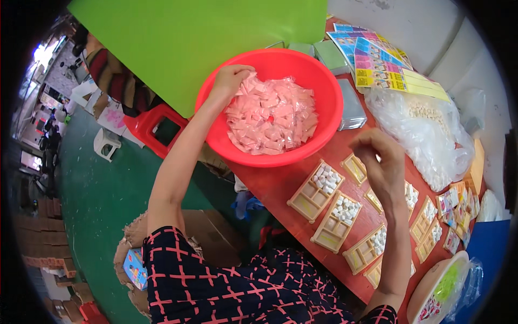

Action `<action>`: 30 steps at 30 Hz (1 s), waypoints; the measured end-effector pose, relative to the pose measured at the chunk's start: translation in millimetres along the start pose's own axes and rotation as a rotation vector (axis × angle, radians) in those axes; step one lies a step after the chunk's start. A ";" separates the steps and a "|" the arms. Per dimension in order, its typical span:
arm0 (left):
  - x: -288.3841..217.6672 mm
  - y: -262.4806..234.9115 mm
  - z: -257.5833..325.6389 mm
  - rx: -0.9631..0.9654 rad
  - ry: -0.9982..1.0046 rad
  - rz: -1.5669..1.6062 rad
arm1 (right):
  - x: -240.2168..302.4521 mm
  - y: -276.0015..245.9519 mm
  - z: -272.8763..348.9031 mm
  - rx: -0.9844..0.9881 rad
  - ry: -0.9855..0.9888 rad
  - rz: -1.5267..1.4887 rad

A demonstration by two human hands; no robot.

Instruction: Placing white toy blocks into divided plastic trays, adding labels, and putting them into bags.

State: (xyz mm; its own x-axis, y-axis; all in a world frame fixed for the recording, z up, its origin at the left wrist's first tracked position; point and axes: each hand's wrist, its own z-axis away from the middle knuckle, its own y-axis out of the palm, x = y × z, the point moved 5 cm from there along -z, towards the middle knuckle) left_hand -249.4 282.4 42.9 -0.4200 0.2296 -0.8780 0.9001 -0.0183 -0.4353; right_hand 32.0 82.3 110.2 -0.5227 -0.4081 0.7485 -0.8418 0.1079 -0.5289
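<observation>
Touching left hand (230, 81): fingers bent onto packets (272, 116), pinch unclear
Right hand (383, 156): curled near trays (354, 169), contents hidden
Packets: in basin (329, 92), upper centre; probably light, slippery; pinch by edges

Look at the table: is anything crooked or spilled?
The colourful printed sheets look crooked: they're fanned out at different angles, with one overlapping the clear plastic bag. I see no spill; the pink packets are inside the red plastic basin.
</observation>
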 end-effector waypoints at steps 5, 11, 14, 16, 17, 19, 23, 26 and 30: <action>-65.9 34.1 39.4 0.019 -0.060 0.366 | -13.1 25.5 -19.0 -0.109 0.125 -0.347; -120.7 120.7 101.6 0.183 0.101 0.390 | -36.7 37.7 9.2 -0.227 0.261 -0.612; -126.0 158.5 132.3 0.245 0.060 0.484 | -44.9 5.4 56.3 -0.322 0.327 -0.539; -124.3 178.8 148.5 0.283 -0.028 0.601 | -64.6 -20.0 104.4 -0.370 0.406 -0.350; -122.2 196.5 158.9 0.379 -0.152 0.702 | -76.6 -34.4 135.0 -0.458 0.478 -0.300; -118.4 219.1 176.2 0.492 -0.342 0.834 | -95.7 -64.7 187.4 -0.586 0.595 -0.240; -116.8 258.6 214.7 0.698 -0.492 0.936 | -123.4 -119.4 275.9 -0.811 0.716 -0.156; -126.1 291.2 249.2 0.790 -0.563 0.905 | -129.0 -159.0 313.1 -0.865 0.769 -0.050; -147.0 331.8 283.9 0.989 -0.675 0.923 | -149.6 -195.4 361.5 -0.991 0.863 0.193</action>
State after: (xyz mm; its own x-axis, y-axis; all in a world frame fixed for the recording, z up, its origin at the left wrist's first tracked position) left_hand 78.1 -33.7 -29.0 0.0118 -0.6997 -0.7144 0.5477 -0.5932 0.5900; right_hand 323.6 -205.4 -43.0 -0.2515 0.3518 0.9017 -0.2942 0.8597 -0.4175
